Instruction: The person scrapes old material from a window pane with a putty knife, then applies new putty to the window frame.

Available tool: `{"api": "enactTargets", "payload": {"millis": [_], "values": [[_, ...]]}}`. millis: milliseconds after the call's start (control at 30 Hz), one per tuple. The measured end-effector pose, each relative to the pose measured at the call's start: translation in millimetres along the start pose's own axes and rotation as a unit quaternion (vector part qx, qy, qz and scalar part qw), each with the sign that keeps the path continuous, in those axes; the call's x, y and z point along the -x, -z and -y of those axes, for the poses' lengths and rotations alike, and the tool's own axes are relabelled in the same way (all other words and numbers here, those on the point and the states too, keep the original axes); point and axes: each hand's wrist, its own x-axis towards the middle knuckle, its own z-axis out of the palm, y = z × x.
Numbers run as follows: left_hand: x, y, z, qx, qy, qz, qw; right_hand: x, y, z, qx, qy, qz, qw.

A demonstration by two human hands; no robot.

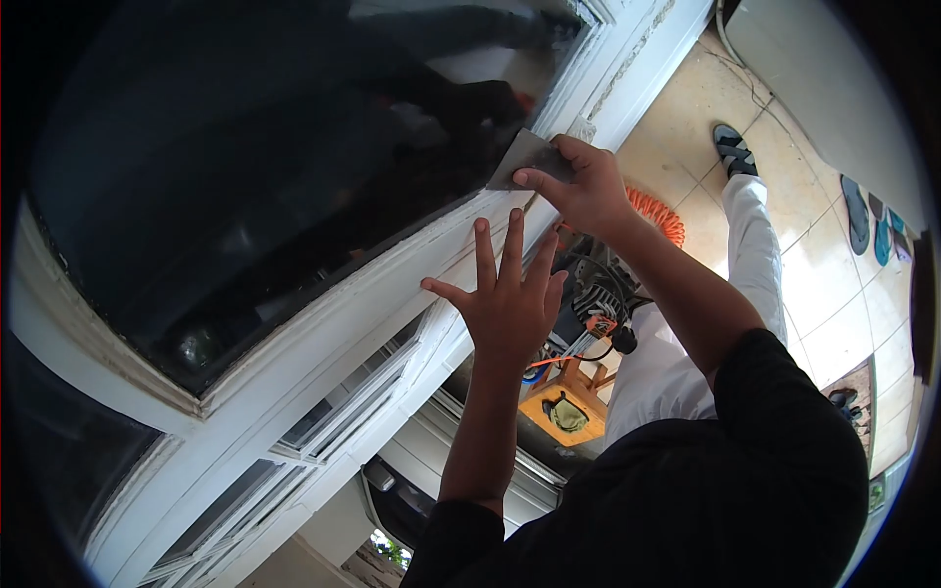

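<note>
My right hand [583, 186] grips a flat grey scraper blade [524, 157] and presses it against the white frame [412, 250] at the lower edge of a dark glass pane [274, 167]. Just below it, my left hand [505, 299] is spread flat, fingers apart, resting on the white frame and holding nothing. Both arms wear dark sleeves. The glass reflects dim shapes.
Below me are a wooden stool [569, 397] with tools and cables, an orange coiled hose [655, 214], and a tiled floor [814, 284]. My white trouser leg and sandal [735, 149] stand on it. More window panes [323, 416] run along the frame.
</note>
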Motion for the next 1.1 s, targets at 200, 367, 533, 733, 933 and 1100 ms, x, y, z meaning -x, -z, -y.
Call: {"api": "enactTargets", "payload": {"millis": [200, 367, 533, 733, 933, 1100], "values": [[11, -2, 6, -0.001, -0.017, 0.009, 1.0, 3, -4, -4, -0.01, -0.004, 0.004, 1.0], [22, 2, 12, -0.044, -0.027, -0.03, 0.998, 6, -8, -4, -0.024, 0.01, -0.026, 0.999], [14, 3, 36, -0.131, -0.095, -0.04, 0.986, 3, -2, -2, 0.007, -0.019, -0.003, 1.0], [9, -9, 51, -0.242, -0.096, -0.013, 0.966, 4, -8, -13, -0.035, 0.004, -0.02, 0.999], [6, -19, 56, -0.287, -0.111, -0.029, 0.951, 3, -5, -13, -0.027, -0.009, -0.011, 1.0], [5, -22, 55, -0.288, -0.106, -0.035, 0.951, 6, -2, -6, -0.039, -0.003, -0.029, 0.999]]}}
